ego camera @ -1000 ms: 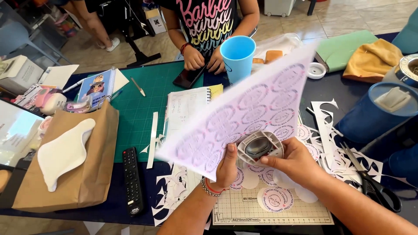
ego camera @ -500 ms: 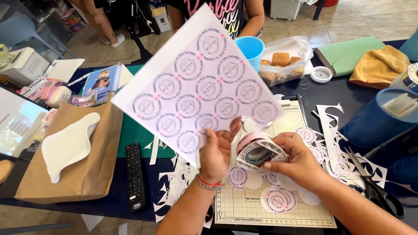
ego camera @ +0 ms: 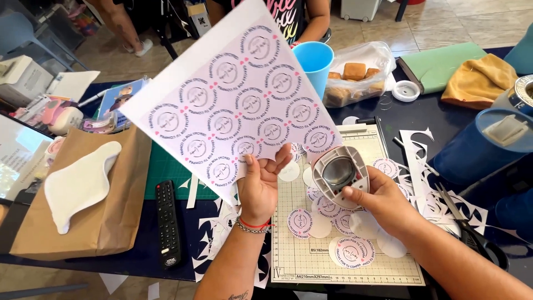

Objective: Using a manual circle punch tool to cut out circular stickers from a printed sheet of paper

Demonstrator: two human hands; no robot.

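Note:
My left hand (ego camera: 261, 183) holds up a white sheet (ego camera: 233, 103) printed with rows of pink round labels, gripping its lower edge. My right hand (ego camera: 383, 203) grips a grey and white round paper punch (ego camera: 340, 175), its underside turned up, right beside the sheet's lower right corner. Several cut-out round labels (ego camera: 350, 253) lie under both hands on a paper trimmer with a grid board (ego camera: 311, 261).
A brown paper bag (ego camera: 116, 222) with a white cloth and a black remote (ego camera: 166, 222) lie left. A blue cup (ego camera: 313, 58), a bag of pastries (ego camera: 358, 72), scissors (ego camera: 472, 233) and paper scraps lie around. Another person sits across the table.
The sheet has swung up and left, now facing me with its printed side. The punch has turned and moved closer to the sheet's corner.

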